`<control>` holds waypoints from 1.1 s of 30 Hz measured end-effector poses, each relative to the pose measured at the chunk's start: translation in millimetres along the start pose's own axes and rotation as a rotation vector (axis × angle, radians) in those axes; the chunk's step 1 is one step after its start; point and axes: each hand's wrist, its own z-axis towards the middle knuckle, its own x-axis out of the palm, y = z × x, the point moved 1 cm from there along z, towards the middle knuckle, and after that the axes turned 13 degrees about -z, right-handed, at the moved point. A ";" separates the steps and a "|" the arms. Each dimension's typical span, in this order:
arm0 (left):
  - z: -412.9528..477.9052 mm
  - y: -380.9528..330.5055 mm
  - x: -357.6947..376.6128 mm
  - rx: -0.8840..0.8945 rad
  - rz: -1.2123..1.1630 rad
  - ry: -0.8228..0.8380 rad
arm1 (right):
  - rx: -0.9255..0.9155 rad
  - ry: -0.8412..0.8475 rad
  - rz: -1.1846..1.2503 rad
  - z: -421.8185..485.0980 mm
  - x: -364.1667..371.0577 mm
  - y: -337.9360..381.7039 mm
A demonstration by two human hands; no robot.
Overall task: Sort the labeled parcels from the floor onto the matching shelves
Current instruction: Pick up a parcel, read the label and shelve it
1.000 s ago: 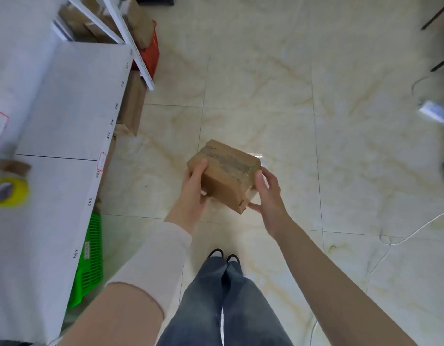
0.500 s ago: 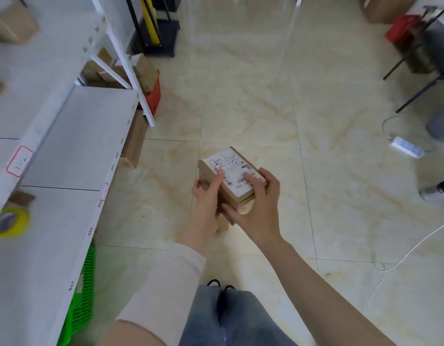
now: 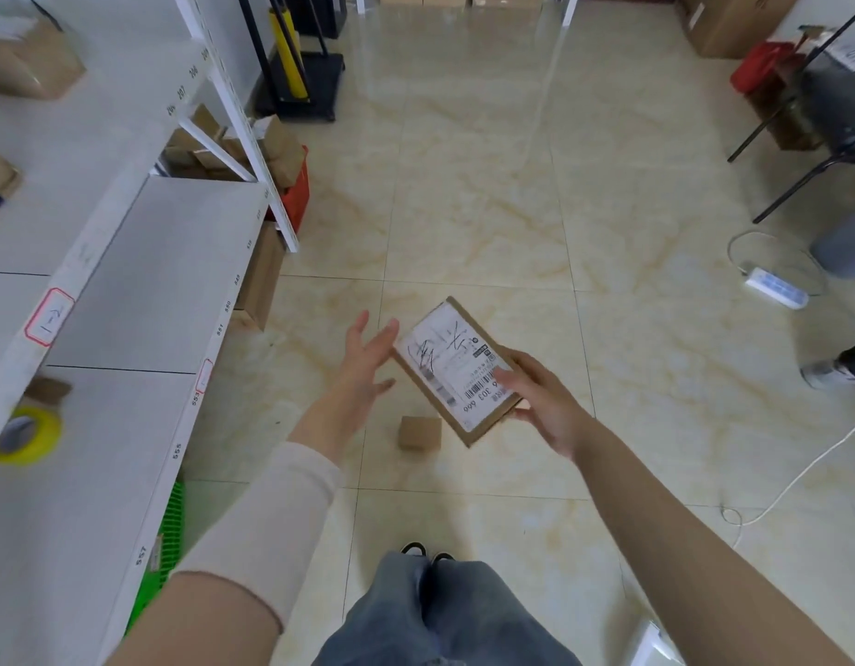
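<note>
The right hand (image 3: pixel 540 406) grips a labeled parcel (image 3: pixel 456 372) by its near end, thumb across the white label and fingers curled beneath, holding it label-up above the floor (image 3: pixel 488 209). The left hand (image 3: pixel 367 362) is spread open, its fingertips at or just beside the parcel's left edge; I cannot tell whether they touch, and it grips nothing. The label shows scrawled marks and printed digits, "303" and "666" among them. I take it the person is reading that code to choose a spot on the white shelves (image 3: pixel 166 290) to their left, whose front edge carries numbers such as 551, 553 and 555. A few brown boxes (image 3: pixel 26 64) already sit on the upper shelf, so some sorting looks done. A small brown box (image 3: pixel 419 432) lies on the floor below the hands, and this parcel is not yet shelved, so work remains. A yellow tape roll (image 3: pixel 29 435) rests on the nearest shelf.
</note>
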 end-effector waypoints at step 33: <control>-18.6 13.2 29.1 -0.017 0.044 0.222 | -0.098 -0.196 0.077 4.4 6.9 26.2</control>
